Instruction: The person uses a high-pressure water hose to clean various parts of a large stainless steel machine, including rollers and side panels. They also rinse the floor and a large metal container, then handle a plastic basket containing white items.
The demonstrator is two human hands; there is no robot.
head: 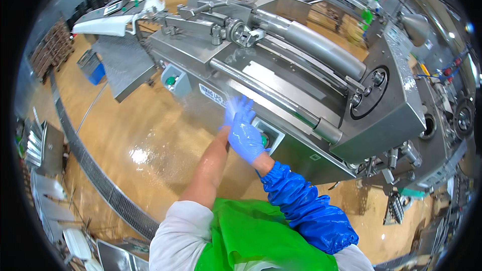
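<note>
My right hand (245,137), in a wet blue disposable glove, lies across my left hand (229,114), also gloved in blue. The right fingers are stretched out and slightly apart. Much of the left hand is hidden behind the right and blurred by a whitish streak that looks like water spray; whether it holds anything cannot be told. Both hands are before the front panel of a stainless steel Vemag machine (301,160), near its label plate (213,95). A green push button (264,140) in a recessed housing is just right of my right hand.
A steel rail (263,90) runs along the machine's front. Another green button housing (176,80) juts out at left. A steel platform (124,66) and a blue-grey bin (92,67) stand farther left. A drain grate (101,180) crosses the wet tan floor (150,135).
</note>
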